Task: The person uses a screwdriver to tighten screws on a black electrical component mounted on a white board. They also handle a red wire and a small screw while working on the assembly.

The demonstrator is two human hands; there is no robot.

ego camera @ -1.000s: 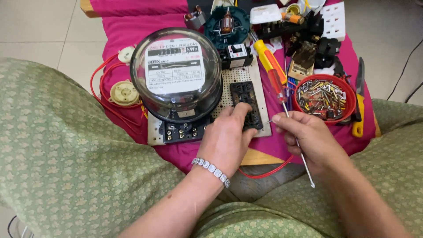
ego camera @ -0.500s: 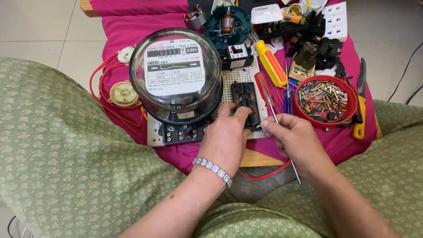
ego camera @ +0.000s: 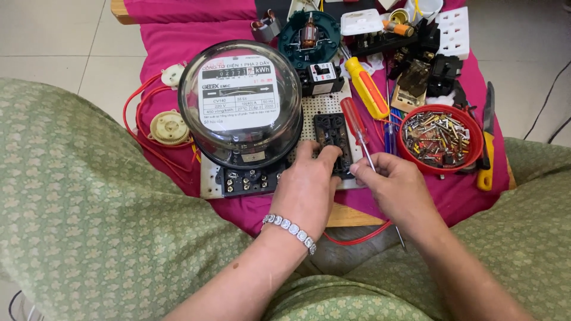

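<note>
Glossy glass meter dome [ego camera: 241,101], matt magenta cloth [ego camera: 178,41], shiny metal screws [ego camera: 437,134], red plastic bowl [ego camera: 470,163]
</note>
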